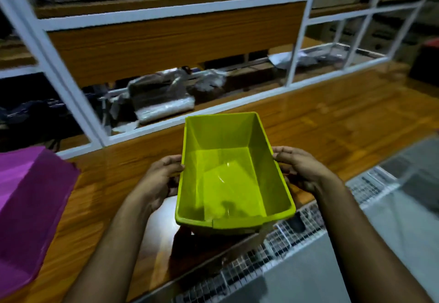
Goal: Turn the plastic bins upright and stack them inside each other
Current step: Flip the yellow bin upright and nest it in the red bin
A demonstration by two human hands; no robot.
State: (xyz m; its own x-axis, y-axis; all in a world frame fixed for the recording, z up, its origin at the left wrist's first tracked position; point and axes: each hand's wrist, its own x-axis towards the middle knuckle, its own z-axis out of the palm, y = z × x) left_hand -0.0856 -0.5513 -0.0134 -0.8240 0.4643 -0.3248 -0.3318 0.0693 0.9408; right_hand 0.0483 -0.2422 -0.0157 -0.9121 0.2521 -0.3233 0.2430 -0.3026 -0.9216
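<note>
A lime-green plastic bin (228,174) is held upright above the wooden table, its open side facing up and nothing inside it. My left hand (159,179) grips its left long wall, thumb over the rim. On the opposite long wall, my right hand (301,169) holds it the same way. A magenta plastic bin (31,207) rests on the table at the far left, apart from both hands; it appears to lie upside down, and the frame cuts it off.
The wooden table (332,122) runs from left to right under the bins. Behind it stands a white metal shelf frame (297,41) with wrapped packages (164,103). A wire mesh panel (268,252) and grey floor lie below the near table edge.
</note>
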